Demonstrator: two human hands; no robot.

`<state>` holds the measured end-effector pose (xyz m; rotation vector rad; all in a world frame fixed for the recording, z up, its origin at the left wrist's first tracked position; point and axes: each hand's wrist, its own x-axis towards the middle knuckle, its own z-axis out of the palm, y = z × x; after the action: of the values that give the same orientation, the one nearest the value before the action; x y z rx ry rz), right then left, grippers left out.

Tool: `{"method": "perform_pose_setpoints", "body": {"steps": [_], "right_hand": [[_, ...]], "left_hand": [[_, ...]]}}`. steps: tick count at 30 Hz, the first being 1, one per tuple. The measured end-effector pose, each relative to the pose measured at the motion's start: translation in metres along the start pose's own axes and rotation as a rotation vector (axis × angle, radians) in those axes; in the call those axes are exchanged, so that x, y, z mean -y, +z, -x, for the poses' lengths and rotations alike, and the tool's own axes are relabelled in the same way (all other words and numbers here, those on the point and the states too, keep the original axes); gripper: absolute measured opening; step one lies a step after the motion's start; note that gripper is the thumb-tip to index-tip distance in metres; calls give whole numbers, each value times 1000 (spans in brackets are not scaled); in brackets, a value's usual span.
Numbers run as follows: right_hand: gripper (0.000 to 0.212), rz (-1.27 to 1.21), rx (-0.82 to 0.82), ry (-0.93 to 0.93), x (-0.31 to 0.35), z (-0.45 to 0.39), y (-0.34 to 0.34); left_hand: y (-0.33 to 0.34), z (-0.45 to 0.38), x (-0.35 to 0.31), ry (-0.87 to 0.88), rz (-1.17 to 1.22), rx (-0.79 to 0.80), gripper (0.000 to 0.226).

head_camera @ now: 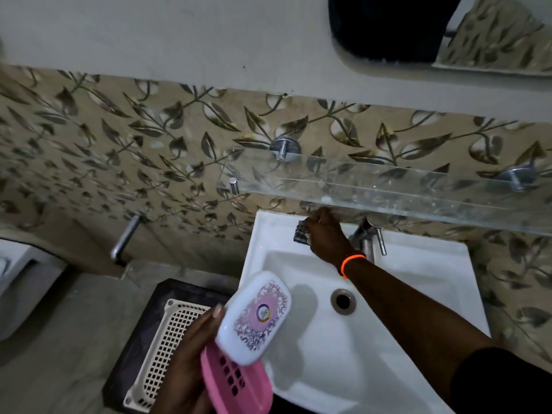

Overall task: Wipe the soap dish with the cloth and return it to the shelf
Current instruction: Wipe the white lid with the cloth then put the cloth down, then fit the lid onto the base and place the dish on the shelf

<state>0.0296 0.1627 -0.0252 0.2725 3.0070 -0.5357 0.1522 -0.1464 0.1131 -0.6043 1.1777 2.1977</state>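
Note:
My left hand [191, 363] holds the soap dish at the sink's front left corner: a pink slotted base [236, 383] with its white lid [254, 318], printed with a purple pattern, tilted open above it. My right hand [324, 234], with an orange band at the wrist, reaches to the back rim of the sink under the glass shelf [388, 189] and grips a small dark folded cloth [300, 231]. Most of the cloth is hidden by my fingers.
A white sink [403, 294] with a drain [343, 300] fills the middle; a chrome tap [369, 234] stands at its back. A cream plastic basket [170, 339] sits on a dark stand to the left. A toilet edge [18, 279] shows at far left.

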Motion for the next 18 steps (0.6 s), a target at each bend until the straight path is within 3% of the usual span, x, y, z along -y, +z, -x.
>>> {"method": "perform_pose_setpoints", "body": {"steps": [3,5,8,12,16,18], "right_hand": [[28,240,-40,-6,7,-1,-2],[29,247,-5,41,14,2,-16],[40,61,-9,31,23,23,-46],[91,-459,79,-203,35,99,-97],[111,-403,165,-414,28,175,-137],[112,-316,124,-404,16,197,-147]], "left_hand": [[16,-15,3,-45,22,57,46],[19,-20,1,-79,10,101,45],[32,-34,6,-124,4,152,51],[45,-46,9,-166,-67,260,48],[64,-51,20,-221,-156,410,56],[81,-52,31,-245,-167,485,52]]}}
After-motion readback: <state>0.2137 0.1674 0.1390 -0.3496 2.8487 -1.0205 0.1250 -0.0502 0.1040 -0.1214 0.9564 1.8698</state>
